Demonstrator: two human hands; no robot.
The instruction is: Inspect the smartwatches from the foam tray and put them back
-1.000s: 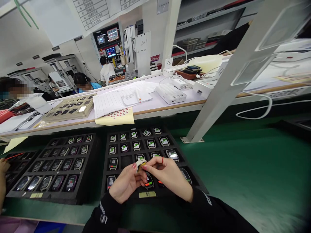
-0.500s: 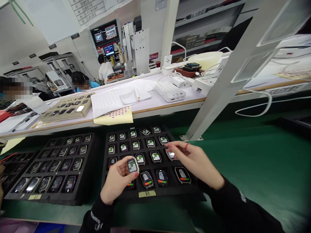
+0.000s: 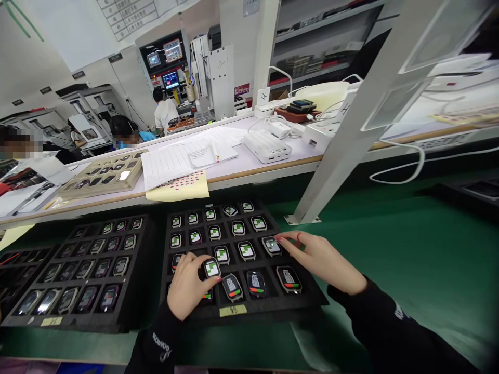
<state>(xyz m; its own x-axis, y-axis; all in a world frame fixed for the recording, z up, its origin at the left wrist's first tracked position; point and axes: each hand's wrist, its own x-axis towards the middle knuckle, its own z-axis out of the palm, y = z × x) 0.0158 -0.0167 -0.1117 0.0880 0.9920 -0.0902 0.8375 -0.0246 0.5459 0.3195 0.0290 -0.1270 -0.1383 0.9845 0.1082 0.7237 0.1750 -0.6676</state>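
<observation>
Head view: compared with half a second ago, the left hand (image 3: 189, 284) has turned palm-down, so that the watch (image 3: 212, 267) which leaned on its fingers is now pinched by its edges between fingers and thumb, green-and-white screen up; it sits low over the left part of the black tray (image 3: 268, 308), though whether it touches the foam I cannot tell, so its placing looks unsettled; the right hand (image 3: 317, 257) has its thumb and forefinger close together, with fingertips at the corner of a second watch (image 3: 272, 246) in its compartment, and I cannot tell whether they grip it; the tray rests on a green bench (image 3: 390, 234), with another filled tray (image 3: 88, 321) to its left; above runs a ledge bearing papers (image 3: 167, 165) and a white charger box (image 3: 267, 146); beyond, a person in white (image 3: 166, 111) is near lit screens (image 3: 170, 80).
</observation>
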